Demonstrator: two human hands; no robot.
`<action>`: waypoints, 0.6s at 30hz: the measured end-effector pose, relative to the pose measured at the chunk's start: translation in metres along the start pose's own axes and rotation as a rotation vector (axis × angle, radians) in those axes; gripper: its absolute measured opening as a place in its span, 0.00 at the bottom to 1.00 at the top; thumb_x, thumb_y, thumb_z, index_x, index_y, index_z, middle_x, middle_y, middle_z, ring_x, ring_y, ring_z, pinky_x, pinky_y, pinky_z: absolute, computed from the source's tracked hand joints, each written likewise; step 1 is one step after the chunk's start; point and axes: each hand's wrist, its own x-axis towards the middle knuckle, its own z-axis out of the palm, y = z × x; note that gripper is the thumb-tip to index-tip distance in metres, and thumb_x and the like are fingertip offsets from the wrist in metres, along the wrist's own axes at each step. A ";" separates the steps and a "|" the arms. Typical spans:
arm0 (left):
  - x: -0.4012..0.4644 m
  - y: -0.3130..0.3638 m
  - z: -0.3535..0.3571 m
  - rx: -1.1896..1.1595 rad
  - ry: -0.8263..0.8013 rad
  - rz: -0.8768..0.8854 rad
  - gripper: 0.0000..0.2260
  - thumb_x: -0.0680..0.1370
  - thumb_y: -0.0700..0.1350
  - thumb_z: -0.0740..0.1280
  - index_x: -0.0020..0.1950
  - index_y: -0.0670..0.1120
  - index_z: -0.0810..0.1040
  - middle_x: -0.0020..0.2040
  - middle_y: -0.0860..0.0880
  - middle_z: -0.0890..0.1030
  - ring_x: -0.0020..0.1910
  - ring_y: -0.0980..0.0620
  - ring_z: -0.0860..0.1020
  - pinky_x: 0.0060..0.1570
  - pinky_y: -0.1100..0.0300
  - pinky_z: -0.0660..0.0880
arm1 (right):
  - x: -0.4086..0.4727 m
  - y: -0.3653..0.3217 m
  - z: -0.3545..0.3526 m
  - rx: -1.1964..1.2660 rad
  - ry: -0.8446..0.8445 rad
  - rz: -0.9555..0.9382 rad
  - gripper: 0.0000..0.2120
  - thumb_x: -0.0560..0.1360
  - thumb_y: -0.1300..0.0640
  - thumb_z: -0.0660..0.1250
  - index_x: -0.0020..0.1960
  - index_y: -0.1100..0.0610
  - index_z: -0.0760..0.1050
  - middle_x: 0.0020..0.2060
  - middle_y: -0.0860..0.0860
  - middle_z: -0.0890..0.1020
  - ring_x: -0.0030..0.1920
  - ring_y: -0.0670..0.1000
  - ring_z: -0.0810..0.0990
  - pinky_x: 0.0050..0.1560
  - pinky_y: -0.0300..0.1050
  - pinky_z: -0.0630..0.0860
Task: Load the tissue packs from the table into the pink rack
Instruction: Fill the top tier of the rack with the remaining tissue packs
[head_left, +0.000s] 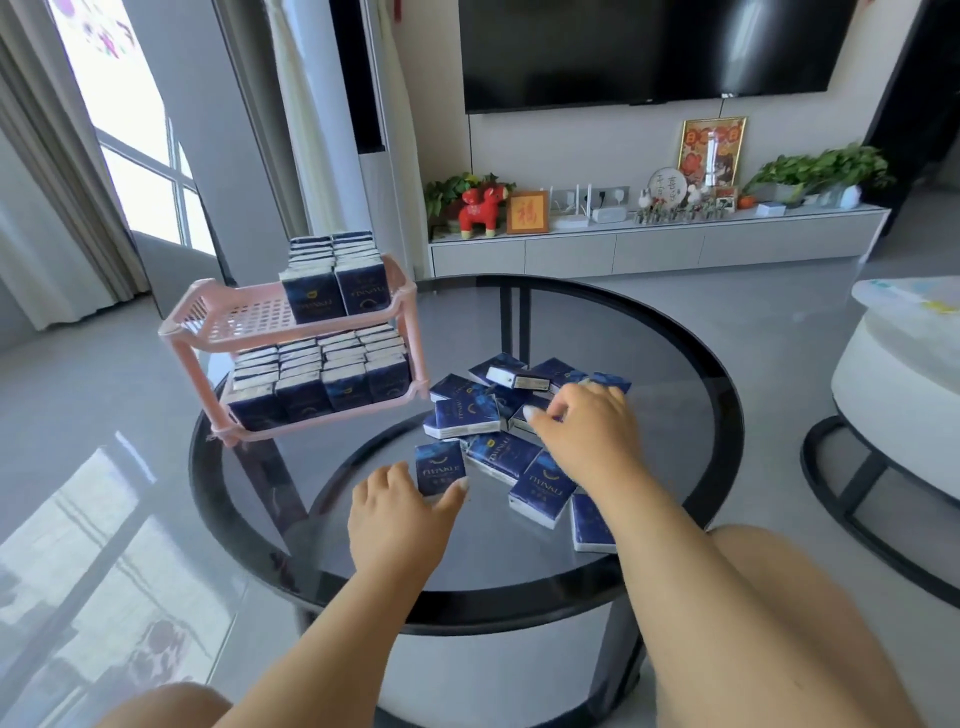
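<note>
Right hand fingertips hidden, pile overlapped

Both bare arms reach forward, 1 hand on a pack, the other over the pile.

The left hand lies palm down, its thumb stretched along the near edge of a single tissue pack and its fingers curled at the pack's left side, gripping it. The right hand reaches further out, palm down, knuckles up, fingers bent downward onto the loose packs; whether it pinches 1 cannot be told. Both forearms angle inward from the lower frame, and 2 bare knees show below.
</note>
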 end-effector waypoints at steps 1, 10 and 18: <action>0.000 0.003 0.000 0.004 -0.002 -0.012 0.34 0.72 0.70 0.60 0.67 0.46 0.71 0.66 0.46 0.73 0.67 0.44 0.66 0.66 0.51 0.64 | -0.011 0.000 -0.001 -0.043 -0.034 0.016 0.19 0.72 0.37 0.63 0.45 0.54 0.76 0.49 0.51 0.79 0.56 0.55 0.71 0.56 0.49 0.69; -0.002 0.013 -0.015 -0.191 -0.021 -0.147 0.17 0.67 0.51 0.69 0.51 0.48 0.68 0.49 0.48 0.78 0.54 0.44 0.73 0.54 0.51 0.73 | -0.042 -0.011 -0.005 -0.276 -0.424 0.057 0.39 0.64 0.34 0.71 0.63 0.59 0.67 0.60 0.55 0.74 0.62 0.58 0.68 0.60 0.48 0.68; -0.004 -0.029 -0.033 -0.469 -0.003 -0.063 0.18 0.73 0.40 0.72 0.60 0.50 0.72 0.54 0.47 0.77 0.47 0.48 0.76 0.43 0.58 0.73 | -0.053 -0.026 -0.005 -0.278 -0.396 -0.011 0.43 0.60 0.37 0.76 0.66 0.57 0.66 0.64 0.56 0.68 0.65 0.57 0.66 0.60 0.48 0.70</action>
